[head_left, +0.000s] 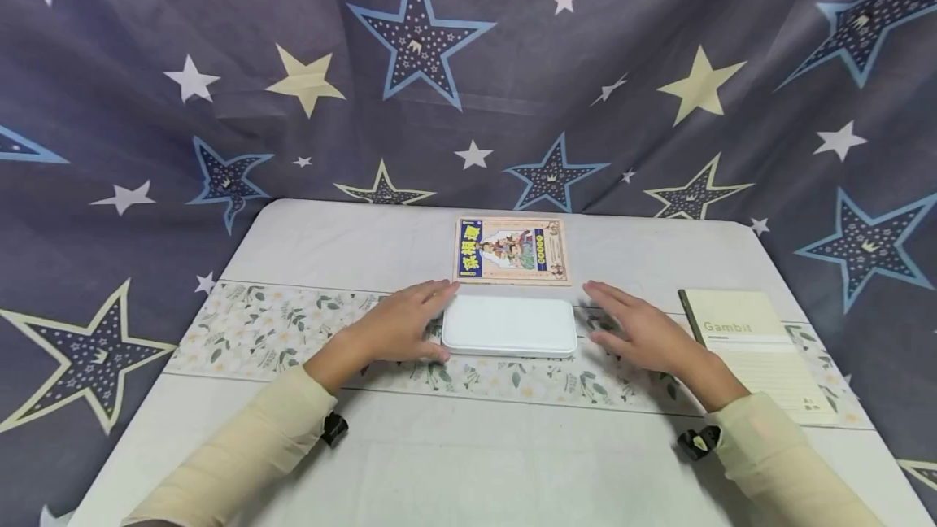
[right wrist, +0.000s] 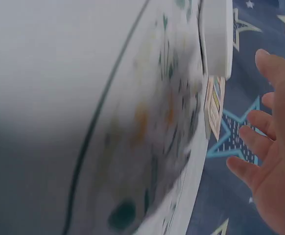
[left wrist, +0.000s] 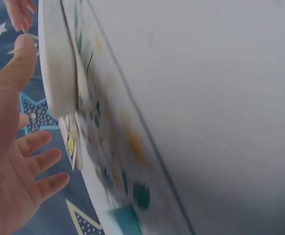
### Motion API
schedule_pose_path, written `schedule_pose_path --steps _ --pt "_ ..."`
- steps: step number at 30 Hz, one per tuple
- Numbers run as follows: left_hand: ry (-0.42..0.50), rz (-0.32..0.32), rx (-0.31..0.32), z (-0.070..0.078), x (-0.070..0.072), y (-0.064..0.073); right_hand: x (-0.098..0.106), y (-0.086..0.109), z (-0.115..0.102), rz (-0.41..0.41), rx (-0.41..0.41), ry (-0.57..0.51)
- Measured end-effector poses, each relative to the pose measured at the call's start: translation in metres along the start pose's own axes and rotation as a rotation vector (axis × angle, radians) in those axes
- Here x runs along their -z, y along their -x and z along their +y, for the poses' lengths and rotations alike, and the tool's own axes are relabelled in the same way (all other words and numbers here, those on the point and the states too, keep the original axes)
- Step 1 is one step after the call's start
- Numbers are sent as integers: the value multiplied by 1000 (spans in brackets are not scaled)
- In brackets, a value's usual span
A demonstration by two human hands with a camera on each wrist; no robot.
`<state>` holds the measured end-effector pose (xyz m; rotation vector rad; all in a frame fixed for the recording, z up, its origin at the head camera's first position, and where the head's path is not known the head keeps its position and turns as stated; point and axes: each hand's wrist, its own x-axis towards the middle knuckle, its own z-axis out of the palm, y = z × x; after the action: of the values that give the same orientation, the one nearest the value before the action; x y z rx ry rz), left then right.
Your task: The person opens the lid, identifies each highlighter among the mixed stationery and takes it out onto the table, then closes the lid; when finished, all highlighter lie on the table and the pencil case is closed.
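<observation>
Head view: 1 white case point(head_left: 509, 325), approx. mid tabletop point(head_left: 498, 462), lying flat, rounded corners, closed, so contents can't be seen. It's btwn the 2 hands: L hand point(head_left: 398, 325) at its L end, thumb by the near corner, fingers by the far one; can't tell if they touch. R hand point(head_left: 647, 333) just off the R end, w/ a small gap. Both open wide, fingers mostly extended, thumbs apart, gripping nothing.

Count: 1 case, 1 illustrated book point(head_left: 512, 250) w/ Chinese title, flat just beyond the case; 1 cream "Gambit" notebook point(head_left: 757, 356) w/ dark spine, flat on the R side, past the R hand. 2 pale sleeves point(head_left: 249, 446), 1 black wrist device point(head_left: 334, 429) at each cuff.

Surface: white cover w/ 1 floral band point(head_left: 278, 324) running L–R; case sits mostly on it.

Room: dark grey-blue curtain point(head_left: 512, 120) behind & at both sides, printed w/ white, yellow & blue-edged stars.
</observation>
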<state>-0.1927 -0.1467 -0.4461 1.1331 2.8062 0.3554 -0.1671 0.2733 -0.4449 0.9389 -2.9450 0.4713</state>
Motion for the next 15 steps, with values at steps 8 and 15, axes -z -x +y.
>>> schedule_pose_path --steps 8,15 --pt "77 -135 95 9 -9 -10 -16 -19 -25 -126 82 17" --pt "42 -144 116 14 -10 -17 -17 -22 -28 -117 63 41"
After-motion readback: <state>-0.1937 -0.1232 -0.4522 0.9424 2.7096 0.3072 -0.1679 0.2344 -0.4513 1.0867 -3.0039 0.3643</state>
